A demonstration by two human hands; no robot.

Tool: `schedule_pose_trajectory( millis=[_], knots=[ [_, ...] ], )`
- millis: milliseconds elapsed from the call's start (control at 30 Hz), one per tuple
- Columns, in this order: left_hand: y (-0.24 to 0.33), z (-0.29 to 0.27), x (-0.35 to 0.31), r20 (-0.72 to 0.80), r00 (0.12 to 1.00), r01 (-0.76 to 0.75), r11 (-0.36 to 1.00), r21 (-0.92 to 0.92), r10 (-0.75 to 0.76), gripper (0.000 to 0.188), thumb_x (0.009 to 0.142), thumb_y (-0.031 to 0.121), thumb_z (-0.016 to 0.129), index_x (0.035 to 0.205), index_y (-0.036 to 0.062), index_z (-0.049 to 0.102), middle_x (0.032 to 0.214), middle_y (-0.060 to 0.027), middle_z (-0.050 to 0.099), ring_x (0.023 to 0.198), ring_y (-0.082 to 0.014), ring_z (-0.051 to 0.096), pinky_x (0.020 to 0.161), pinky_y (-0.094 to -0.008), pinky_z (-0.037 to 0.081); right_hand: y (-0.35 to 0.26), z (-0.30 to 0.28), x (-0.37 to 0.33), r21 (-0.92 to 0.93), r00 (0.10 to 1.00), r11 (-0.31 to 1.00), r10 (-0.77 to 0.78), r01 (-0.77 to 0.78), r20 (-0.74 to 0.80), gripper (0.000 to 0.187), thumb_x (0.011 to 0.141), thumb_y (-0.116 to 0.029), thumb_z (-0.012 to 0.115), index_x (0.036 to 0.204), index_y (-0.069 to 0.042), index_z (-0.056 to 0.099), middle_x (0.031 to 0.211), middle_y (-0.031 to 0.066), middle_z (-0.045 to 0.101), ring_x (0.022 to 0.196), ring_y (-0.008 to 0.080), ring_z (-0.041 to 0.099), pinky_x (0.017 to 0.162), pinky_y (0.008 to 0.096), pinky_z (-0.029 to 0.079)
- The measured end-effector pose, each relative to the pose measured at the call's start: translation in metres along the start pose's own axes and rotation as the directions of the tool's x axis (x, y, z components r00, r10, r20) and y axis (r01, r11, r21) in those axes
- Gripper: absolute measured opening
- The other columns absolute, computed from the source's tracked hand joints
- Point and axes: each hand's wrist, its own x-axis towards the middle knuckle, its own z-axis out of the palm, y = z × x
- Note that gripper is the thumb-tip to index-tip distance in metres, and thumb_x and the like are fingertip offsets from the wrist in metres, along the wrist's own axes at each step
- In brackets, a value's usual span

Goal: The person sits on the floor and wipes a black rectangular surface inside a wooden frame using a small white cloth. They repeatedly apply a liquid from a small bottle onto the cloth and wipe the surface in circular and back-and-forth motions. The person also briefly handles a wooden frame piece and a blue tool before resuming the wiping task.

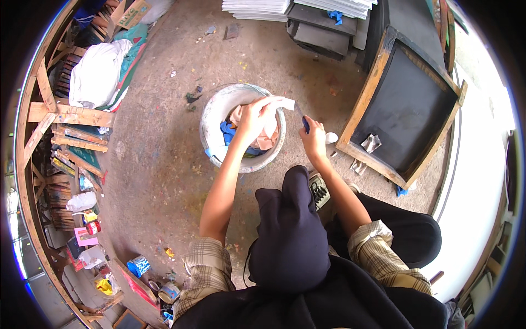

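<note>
My left hand (256,118) is above a round whitish bucket (211,118), its fingers pinching a small flat white piece (287,103) that sticks out to the right. Inside the bucket lie crumpled peach cloth (268,140) and blue cloth or paper (227,130). Just right of the bucket, my right hand (314,140) grips a blue-handled knife (305,125). Its thin blade points up and left, close to the white piece; whether they touch, I cannot tell. A small white cylinder (331,137) stands beside my right hand.
A wooden-framed dark screen (408,109) leans at the right, with crumpled foil (371,143) on it. Stacks of white sheets (257,7) are at the far side. A wooden rack (71,114) with a white cloth bundle (98,74) and cans lines the left. Scraps dot the stained floor.
</note>
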Motion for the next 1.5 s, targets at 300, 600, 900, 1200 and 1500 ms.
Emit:
schedule_pose_trajectory(
  millis=[300, 600, 900, 1200, 1500],
  knots=[
    [0.017, -0.030, 0.032, 0.157, 0.982, -0.131, 0.970, 0.204, 0.100, 0.034, 0.089, 0.004, 0.053, 0.123, 0.0067, 0.059, 0.116, -0.0129, 0.064, 0.101, -0.0174, 0.062, 0.088, -0.0296, 0.047, -0.048, -0.082, 0.017, 0.313, 0.998, 0.949, 0.036, -0.048, 0.046, 0.038, 0.092, -0.010, 0.053, 0.130, -0.003, 0.050, 0.096, 0.0114, 0.068, 0.072, 0.0126, 0.063, 0.068, 0.0273, 0.051],
    [0.027, -0.034, 0.029, 0.170, 0.985, 0.009, 0.996, 0.086, -0.024, 0.050, 0.080, -0.006, 0.059, 0.126, 0.0125, 0.058, 0.120, -0.0142, 0.062, 0.093, -0.0173, 0.063, 0.083, -0.0294, 0.050, -0.094, -0.114, -0.006, 0.117, 0.950, 0.976, -0.207, 0.183, 0.235, 0.031, 0.093, -0.012, 0.053, 0.122, -0.004, 0.053, 0.100, 0.0188, 0.064, 0.071, 0.0295, 0.064, 0.070, 0.0337, 0.052],
    [0.040, -0.031, 0.032, 0.222, 0.971, 0.050, 0.981, 0.189, -0.092, 0.051, 0.079, 0.000, 0.064, 0.128, 0.0119, 0.056, 0.105, -0.0146, 0.068, 0.084, -0.0148, 0.062, 0.079, -0.0298, 0.050, -0.097, -0.111, 0.006, -0.062, 0.913, 0.926, -0.354, 0.372, 0.201, 0.034, 0.092, -0.015, 0.052, 0.125, -0.007, 0.049, 0.090, 0.0186, 0.062, 0.080, 0.0391, 0.063, 0.068, 0.0456, 0.051],
    [0.053, -0.025, 0.031, 0.242, 0.964, 0.064, 0.980, 0.187, -0.109, 0.051, 0.078, -0.003, 0.060, 0.127, 0.0098, 0.057, 0.097, -0.0162, 0.068, 0.075, -0.0122, 0.060, 0.071, -0.0285, 0.049, -0.089, -0.102, 0.009, -0.168, 0.917, 0.920, -0.307, 0.355, 0.254, 0.033, 0.091, -0.016, 0.055, 0.122, -0.006, 0.052, 0.092, 0.0184, 0.063, 0.080, 0.0383, 0.063, 0.068, 0.0439, 0.052],
    [0.034, -0.001, 0.028, 0.172, 0.983, -0.102, 0.959, 0.264, 0.057, 0.040, 0.076, -0.008, 0.052, 0.113, -0.0002, 0.062, 0.088, -0.0228, 0.065, 0.074, -0.0329, 0.064, 0.066, -0.0366, 0.049, -0.098, -0.079, 0.015, -0.399, 0.902, 0.823, -0.284, 0.404, 0.326, 0.039, 0.079, 0.000, 0.055, 0.116, 0.008, 0.048, 0.087, 0.0221, 0.061, 0.074, 0.0339, 0.067, 0.059, 0.0380, 0.057]
  ],
)
